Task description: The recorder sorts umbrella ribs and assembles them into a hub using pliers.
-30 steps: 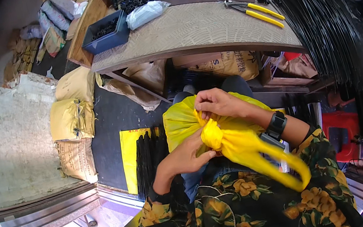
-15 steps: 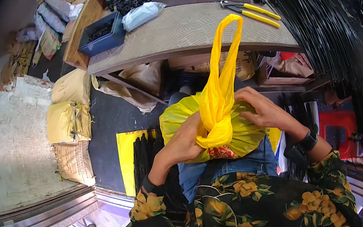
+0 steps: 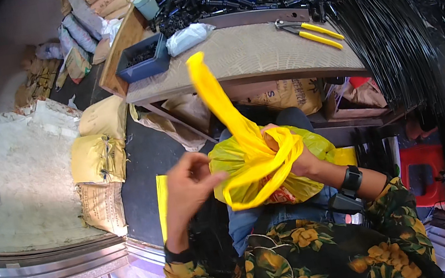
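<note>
Yellow bag (image 3: 250, 158) partly hides my right hand (image 3: 302, 165); I cannot tell its grip. My blurred left hand (image 3: 184, 187) is half-open, empty. Pliers (image 3: 322, 31) lie on the worktop (image 3: 259, 43).

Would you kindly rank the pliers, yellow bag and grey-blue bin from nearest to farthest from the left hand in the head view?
1. Yellow bag: immediately right of the left hand.
2. Grey-blue bin: on the table, left end.
3. Pliers: on the table's right side.
</note>
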The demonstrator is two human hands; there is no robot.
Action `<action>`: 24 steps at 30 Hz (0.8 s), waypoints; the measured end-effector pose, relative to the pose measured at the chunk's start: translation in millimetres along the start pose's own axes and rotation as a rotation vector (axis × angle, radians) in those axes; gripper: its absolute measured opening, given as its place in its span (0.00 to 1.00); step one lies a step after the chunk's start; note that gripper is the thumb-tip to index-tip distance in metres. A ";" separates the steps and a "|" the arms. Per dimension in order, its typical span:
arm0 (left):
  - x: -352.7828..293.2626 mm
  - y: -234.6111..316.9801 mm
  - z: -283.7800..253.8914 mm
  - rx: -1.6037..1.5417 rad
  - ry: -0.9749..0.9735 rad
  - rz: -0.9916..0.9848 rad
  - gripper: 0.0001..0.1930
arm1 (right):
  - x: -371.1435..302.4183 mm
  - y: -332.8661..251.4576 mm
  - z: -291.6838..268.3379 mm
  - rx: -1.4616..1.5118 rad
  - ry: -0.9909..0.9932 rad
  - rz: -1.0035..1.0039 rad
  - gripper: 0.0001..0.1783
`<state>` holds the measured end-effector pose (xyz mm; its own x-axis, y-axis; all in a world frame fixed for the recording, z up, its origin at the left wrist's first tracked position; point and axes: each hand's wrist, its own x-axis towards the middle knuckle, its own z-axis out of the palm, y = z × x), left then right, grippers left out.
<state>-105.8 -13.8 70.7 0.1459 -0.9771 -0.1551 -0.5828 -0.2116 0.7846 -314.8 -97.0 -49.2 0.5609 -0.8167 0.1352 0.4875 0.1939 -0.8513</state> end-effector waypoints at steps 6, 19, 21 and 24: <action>21.6 -15.0 80.0 -0.449 -0.184 0.328 0.31 | 1.4 -20.0 30.2 -0.335 -0.157 -0.138 0.13; 31.7 -30.2 97.7 -0.900 0.071 -0.097 0.07 | 1.1 -43.2 25.3 0.398 0.263 -0.105 0.04; 33.2 -23.9 99.1 -0.619 0.003 0.073 0.12 | -3.9 -40.6 31.8 -0.206 0.188 -0.223 0.05; 30.0 -34.6 86.6 -0.192 -0.174 0.530 0.21 | 6.9 -59.6 49.8 -0.718 -0.231 -0.200 0.15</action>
<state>-150.5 -37.8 -13.1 -0.2687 -0.9413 0.2043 -0.3832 0.2991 0.8739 -306.7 -87.1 27.7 0.6720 -0.6496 0.3555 0.0856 -0.4087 -0.9086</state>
